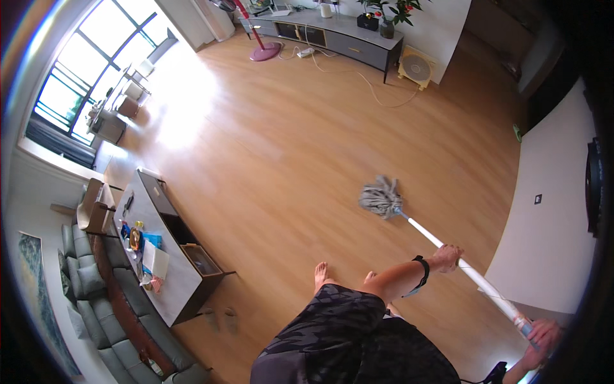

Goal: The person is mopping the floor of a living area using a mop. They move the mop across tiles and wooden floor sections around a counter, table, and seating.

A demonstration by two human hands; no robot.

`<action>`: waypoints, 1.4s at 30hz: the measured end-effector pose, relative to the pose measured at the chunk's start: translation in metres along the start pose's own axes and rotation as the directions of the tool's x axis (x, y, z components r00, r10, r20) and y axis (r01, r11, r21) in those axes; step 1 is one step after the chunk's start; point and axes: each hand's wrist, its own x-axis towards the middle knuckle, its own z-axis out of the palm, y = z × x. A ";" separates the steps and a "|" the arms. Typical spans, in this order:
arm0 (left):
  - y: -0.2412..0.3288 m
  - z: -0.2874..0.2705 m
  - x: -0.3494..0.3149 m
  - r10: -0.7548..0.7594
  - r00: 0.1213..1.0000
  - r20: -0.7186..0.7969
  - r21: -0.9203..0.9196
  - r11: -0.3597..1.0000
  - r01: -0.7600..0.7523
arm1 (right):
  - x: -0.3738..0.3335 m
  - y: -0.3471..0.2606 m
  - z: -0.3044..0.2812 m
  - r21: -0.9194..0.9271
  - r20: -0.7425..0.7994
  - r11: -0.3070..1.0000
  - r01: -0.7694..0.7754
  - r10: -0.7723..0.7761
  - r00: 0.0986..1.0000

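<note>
Left grip (448, 258) and right grip (543, 335), closed, clasp the mop (487, 288); a vase (387, 29) holds leaves (403, 11).

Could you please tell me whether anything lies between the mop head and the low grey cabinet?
Yes: a pale cable lies on the floor before the low grey cabinet, between it and the mop head. The left hand and right hand grip the mop handle.

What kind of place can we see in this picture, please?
It is most likely the living room of a home: there are a long cushioned sofa, a coffee table beside it, and a low grey cabinet across the room.
</note>
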 end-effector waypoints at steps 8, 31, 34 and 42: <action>-0.001 -0.037 -0.040 -0.156 0.986 -0.051 0.001 0.988 0.156 | 0.058 0.025 0.007 0.213 0.115 0.977 -0.017 -0.008 0.993; -0.177 -0.102 -0.358 -0.688 0.598 -0.410 0.105 0.616 0.781 | -0.033 0.109 0.311 0.521 0.605 0.552 -0.651 0.299 0.738; -0.165 -0.073 -0.276 -0.662 0.646 -0.381 0.223 0.612 0.759 | -0.015 0.112 0.224 0.533 0.510 0.635 -0.559 0.285 0.811; -0.017 0.084 -0.037 -0.219 0.970 -0.101 0.222 0.946 0.237 | -0.064 0.069 -0.066 0.426 0.001 0.838 -0.341 0.376 0.927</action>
